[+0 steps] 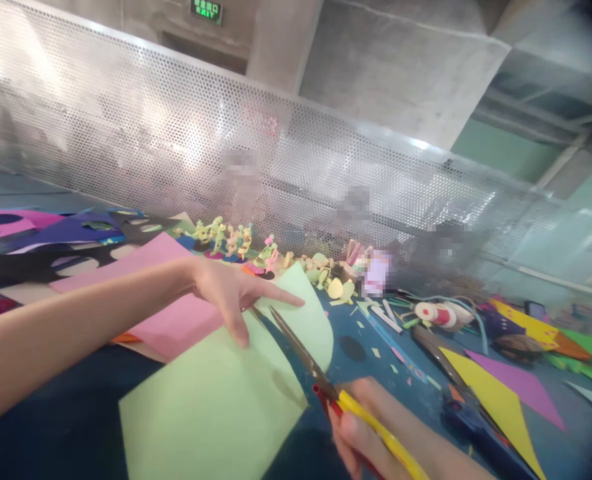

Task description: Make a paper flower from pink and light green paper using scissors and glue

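Note:
A sheet of light green paper [196, 407] lies over the near part of the dark blue table, with a long curved cut through it. Its partly separated rounded piece [313, 320] lies beyond the cut. My left hand [239, 293] rests on the paper, thumb and forefinger spread apart on either side of the cut. In my right hand [371, 420] I grip scissors [306, 357] with a red and a yellow handle. Their blades point away to the left along the cut, slightly parted. Some fingers of my left hand are hidden.
Pink paper [176, 313] lies under my left arm. Small paper figures [226, 237] stand along the back, before a perforated metal screen [186, 127]. To the right are a glue bottle [443, 315], yellow paper [493, 393], purple paper [519, 387] and a dark blue-handled tool [476, 420]. Scraps are scattered between.

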{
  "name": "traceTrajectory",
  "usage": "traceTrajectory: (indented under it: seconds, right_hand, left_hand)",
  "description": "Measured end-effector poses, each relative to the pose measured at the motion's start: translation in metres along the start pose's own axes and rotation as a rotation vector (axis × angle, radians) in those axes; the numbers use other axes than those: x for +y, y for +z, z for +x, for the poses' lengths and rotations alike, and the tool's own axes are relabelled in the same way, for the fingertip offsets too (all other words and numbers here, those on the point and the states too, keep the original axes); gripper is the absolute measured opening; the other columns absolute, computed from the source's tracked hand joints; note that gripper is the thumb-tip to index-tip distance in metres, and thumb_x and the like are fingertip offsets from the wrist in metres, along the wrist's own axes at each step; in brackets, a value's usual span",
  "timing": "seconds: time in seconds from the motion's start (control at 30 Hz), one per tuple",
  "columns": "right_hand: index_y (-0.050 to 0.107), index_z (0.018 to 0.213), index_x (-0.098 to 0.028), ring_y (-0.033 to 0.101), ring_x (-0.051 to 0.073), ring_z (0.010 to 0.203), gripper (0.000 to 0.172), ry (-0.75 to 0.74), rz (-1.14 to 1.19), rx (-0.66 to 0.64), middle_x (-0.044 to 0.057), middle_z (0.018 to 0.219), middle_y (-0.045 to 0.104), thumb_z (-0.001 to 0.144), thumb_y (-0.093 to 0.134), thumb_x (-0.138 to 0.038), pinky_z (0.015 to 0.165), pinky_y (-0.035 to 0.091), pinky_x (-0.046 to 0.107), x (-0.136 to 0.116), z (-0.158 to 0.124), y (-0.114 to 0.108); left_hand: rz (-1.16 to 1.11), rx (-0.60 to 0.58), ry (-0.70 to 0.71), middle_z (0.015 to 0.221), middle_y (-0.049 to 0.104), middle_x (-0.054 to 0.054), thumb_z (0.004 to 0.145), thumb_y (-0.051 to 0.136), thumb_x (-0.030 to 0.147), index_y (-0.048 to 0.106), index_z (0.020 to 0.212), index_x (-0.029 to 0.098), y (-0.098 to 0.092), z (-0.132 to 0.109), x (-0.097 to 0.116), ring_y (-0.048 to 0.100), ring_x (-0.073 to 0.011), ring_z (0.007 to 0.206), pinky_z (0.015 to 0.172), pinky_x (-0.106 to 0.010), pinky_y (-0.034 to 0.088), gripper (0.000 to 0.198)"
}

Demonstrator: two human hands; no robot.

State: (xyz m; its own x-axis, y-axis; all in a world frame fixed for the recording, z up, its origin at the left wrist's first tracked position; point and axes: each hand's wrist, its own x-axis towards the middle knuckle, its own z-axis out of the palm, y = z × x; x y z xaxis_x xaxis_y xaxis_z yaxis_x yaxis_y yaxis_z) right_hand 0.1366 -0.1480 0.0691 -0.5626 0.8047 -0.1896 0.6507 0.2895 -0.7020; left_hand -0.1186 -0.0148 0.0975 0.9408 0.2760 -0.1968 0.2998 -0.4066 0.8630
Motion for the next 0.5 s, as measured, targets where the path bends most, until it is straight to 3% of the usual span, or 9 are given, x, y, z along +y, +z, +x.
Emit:
traceTrajectory:
  seconds: [0.07,0.17,0.27,0.33,0.43,0.5]
  right_hand:
    - [0.047,0.056,-0.017,0.045,0.01,0.044,0.069,-0.027,-0.046,0.028,0.001,0.048,0.047,0.072,0.02,-0.079,0.043,0.035,0.02,0.004,-0.003,-0.007]
    - [0.046,0.054,-0.018,0.045,0.012,0.043,0.064,0.142,-0.255,0.207,0.003,0.049,0.051,0.073,0.026,-0.076,0.044,0.034,0.023,0.018,-0.007,-0.028]
    - [0.054,0.06,-0.019,0.056,0.02,0.053,0.051,0.428,-0.557,0.447,0.007,0.056,0.06,0.076,0.039,-0.066,0.053,0.039,0.029,0.053,-0.008,-0.062]
    - [0.06,0.066,-0.019,0.061,0.026,0.064,0.045,0.581,-0.669,0.467,0.011,0.067,0.065,0.079,0.041,-0.057,0.058,0.041,0.032,0.086,-0.009,-0.084]
    - [0.064,0.093,-0.015,0.064,0.029,0.07,0.035,0.667,-0.785,0.507,0.013,0.076,0.068,0.076,0.051,-0.043,0.059,0.042,0.032,0.133,-0.01,-0.108]
    - [0.064,0.096,-0.015,0.065,0.027,0.068,0.031,0.676,-0.801,0.541,0.011,0.073,0.068,0.073,0.056,-0.034,0.058,0.042,0.03,0.153,-0.01,-0.117]
  left_hand:
    - [0.025,-0.019,-0.032,0.144,0.032,-0.003,0.059,0.076,0.02,0.03,0.137,0.028,-0.012,-0.01,-0.005,0.033,-0.0297,0.128,0.092,-0.03,0.044,0.091]
    - [0.018,-0.154,-0.25,0.131,0.051,-0.008,0.063,0.074,0.021,0.032,0.137,0.024,-0.033,-0.035,-0.014,0.05,-0.029,0.115,0.085,-0.03,0.048,0.085]
    - [0.249,0.0,-0.371,0.124,0.057,-0.003,0.067,0.072,0.026,0.047,0.128,0.023,-0.054,-0.066,-0.027,0.055,-0.0269,0.107,0.08,-0.023,0.048,0.066]
    - [0.432,0.133,-0.372,0.12,0.059,0.002,0.067,0.072,0.027,0.058,0.117,0.024,-0.066,-0.083,-0.037,0.053,-0.0252,0.109,0.08,-0.018,0.046,0.052]
    - [0.511,0.205,-0.456,0.107,0.066,0.001,0.069,0.071,0.033,0.066,0.104,0.023,-0.077,-0.101,-0.045,0.058,-0.0195,0.097,0.073,-0.014,0.046,0.037]
    - [0.503,0.262,-0.451,0.104,0.067,0.001,0.073,0.067,0.034,0.067,0.102,0.021,-0.079,-0.107,-0.044,0.058,-0.0191,0.096,0.075,-0.016,0.046,0.031]
